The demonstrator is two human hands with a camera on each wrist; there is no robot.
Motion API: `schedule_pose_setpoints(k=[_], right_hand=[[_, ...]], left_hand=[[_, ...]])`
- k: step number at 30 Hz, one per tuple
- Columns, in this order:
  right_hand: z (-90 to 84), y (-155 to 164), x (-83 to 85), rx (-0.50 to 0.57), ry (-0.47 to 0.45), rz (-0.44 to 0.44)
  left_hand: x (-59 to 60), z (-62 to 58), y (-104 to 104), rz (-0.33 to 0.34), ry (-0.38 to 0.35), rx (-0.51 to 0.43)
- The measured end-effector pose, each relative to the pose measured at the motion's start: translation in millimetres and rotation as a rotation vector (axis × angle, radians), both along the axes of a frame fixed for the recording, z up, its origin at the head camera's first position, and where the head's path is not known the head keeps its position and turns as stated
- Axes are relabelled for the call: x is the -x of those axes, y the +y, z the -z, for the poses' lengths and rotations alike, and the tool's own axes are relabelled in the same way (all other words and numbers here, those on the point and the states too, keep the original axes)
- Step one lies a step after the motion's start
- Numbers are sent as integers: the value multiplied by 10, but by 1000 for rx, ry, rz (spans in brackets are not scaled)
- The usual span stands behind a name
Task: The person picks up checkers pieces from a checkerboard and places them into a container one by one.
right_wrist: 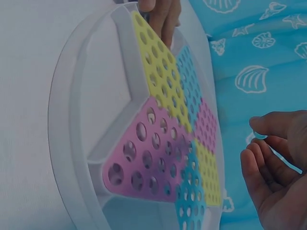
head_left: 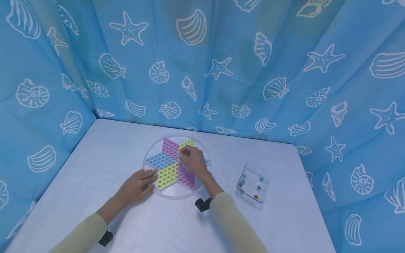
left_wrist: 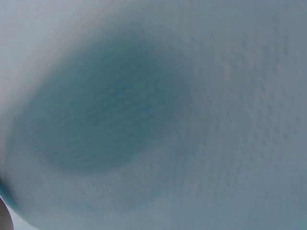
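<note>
A round Chinese checkers board (head_left: 175, 191) lies on the table, its perforated star coloured pink, yellow and blue. My right hand (head_left: 193, 160) is over the far right part of the star. In the right wrist view it pinches a small light-blue marble (right_wrist: 259, 135) between thumb and index finger, the other fingers loosely bent. My left hand (head_left: 134, 186) rests at the board's near left rim with fingers extended; those fingers (right_wrist: 165, 24) also show at the top of the right wrist view. The left wrist view is filled by blurred pale fabric with a dark teal patch.
Right of the board stands a clear rectangular container (head_left: 250, 175) holding several coloured marbles (head_left: 261, 179). A white cloth (head_left: 158, 228) covers the table. Blue curtains (head_left: 202, 63) with shell prints enclose the table's back and sides.
</note>
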State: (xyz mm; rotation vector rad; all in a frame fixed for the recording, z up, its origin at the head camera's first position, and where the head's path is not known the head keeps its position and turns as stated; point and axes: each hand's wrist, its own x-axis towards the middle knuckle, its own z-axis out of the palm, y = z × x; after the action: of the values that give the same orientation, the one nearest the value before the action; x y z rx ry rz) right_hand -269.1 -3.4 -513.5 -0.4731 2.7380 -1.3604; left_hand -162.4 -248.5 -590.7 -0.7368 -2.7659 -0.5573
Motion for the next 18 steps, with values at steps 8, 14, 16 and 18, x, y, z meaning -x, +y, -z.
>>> schedule_pose_setpoints(k=[8, 14, 16, 18], right_hand=[[-118, 222, -7, 0, 70, -15], [-232, 433, -36, -7, 57, 5], [-276, 510, -53, -8, 54, 11], [-315, 584, -72, -11, 53, 22]], left_hand=[[-4, 0, 5, -3, 1, 4], [-8, 2, 3, -9, -3, -1], [-9, 2, 2, -10, -7, -1], [-9, 3, 3, -15, -10, 8]])
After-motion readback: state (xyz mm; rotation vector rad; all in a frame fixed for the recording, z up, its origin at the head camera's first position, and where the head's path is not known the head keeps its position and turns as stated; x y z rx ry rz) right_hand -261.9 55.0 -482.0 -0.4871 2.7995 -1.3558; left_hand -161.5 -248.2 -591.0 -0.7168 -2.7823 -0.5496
